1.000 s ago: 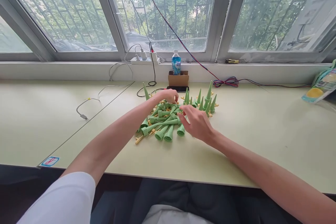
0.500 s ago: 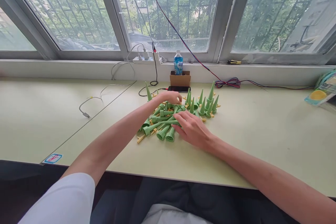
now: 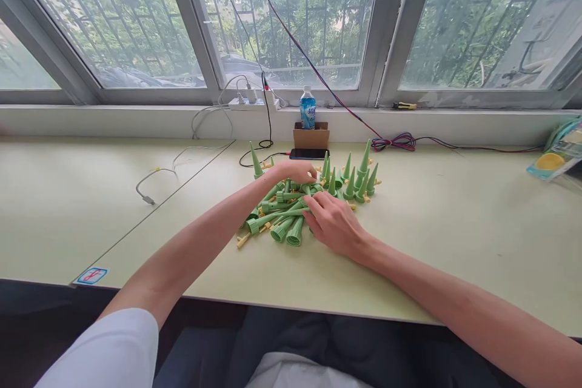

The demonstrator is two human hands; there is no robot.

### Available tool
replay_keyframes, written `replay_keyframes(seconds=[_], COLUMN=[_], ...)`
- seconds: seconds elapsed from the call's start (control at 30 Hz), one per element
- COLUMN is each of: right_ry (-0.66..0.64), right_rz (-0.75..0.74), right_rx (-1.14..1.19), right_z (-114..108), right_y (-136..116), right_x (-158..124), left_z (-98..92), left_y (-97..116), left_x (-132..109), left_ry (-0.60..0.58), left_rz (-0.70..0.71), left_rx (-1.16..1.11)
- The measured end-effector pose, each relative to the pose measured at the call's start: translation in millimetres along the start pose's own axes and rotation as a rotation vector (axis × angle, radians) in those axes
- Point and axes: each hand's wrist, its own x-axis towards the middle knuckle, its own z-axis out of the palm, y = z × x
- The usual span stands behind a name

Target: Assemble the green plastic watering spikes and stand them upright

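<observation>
A pile of green plastic watering spikes (image 3: 282, 228) with small yellow valve pieces (image 3: 244, 240) lies on the table in front of me. My left hand (image 3: 300, 172) reaches over the pile's far side, fingers curled downward; whatever is between the fingertips is hidden. At the pile's near right side, my right hand (image 3: 335, 222) has its fingers bent and its thumb below them. A slim green spike runs leftward from between them, its other end covered by the hand. Right of the hands, several spikes (image 3: 362, 173) stand upright with yellow pieces at their bases.
Behind the pile lie a dark phone (image 3: 309, 154) and a small cardboard box (image 3: 311, 135), with a blue-labelled bottle (image 3: 308, 109) at the box. A power strip (image 3: 252, 103) sits on the sill. Cables (image 3: 400, 142) lie along the back; a white cable plug (image 3: 148, 199) is at left.
My right hand has shifted very slightly, and the spike at its fingers has moved a little with it. My left hand stays over the far side; the view has tilted slightly.
</observation>
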Motion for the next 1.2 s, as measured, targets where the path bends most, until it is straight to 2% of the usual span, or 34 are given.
replay_keyframes(seconds=[0.33, 0.57, 0.8, 0.9, 1.03, 1.1, 1.13, 1.2], right_ry=[0.076, 0.031, -0.01, -0.017, -0.025, -0.027, -0.028, -0.027], right_rz=[0.051, 0.148, 0.184, 0.204, 0.222, 0.229, 0.232, 0.231], right_rx=[-0.069, -0.094, -0.11, -0.106, -0.098, -0.096, -0.097, -0.099], right_z=[5, 3, 3, 3, 3, 3, 4, 4], right_y=[0, 0, 2, 2, 2, 3, 3, 4], right_x=[-2, -3, -3, -3, -3, -3, -3, -2], left_z=[-0.6, -1.9, -2.0, -2.6, -12.2, -20.7, -24.9, -30.9], left_y=[13, 21, 25, 22, 12, 2, -5, -21], left_x=[-9, -16, -31, -41, -73, -96, -108, -129], left_ry=[-0.055, -0.083, -0.067, 0.046, 0.417, 0.548, 0.561, 0.464], left_rz=[0.017, -0.015, -0.029, -0.044, -0.024, -0.098, -0.165, -0.302], left_rx=[0.051, 0.05, 0.04, -0.007, -0.148, -0.156, -0.161, -0.2])
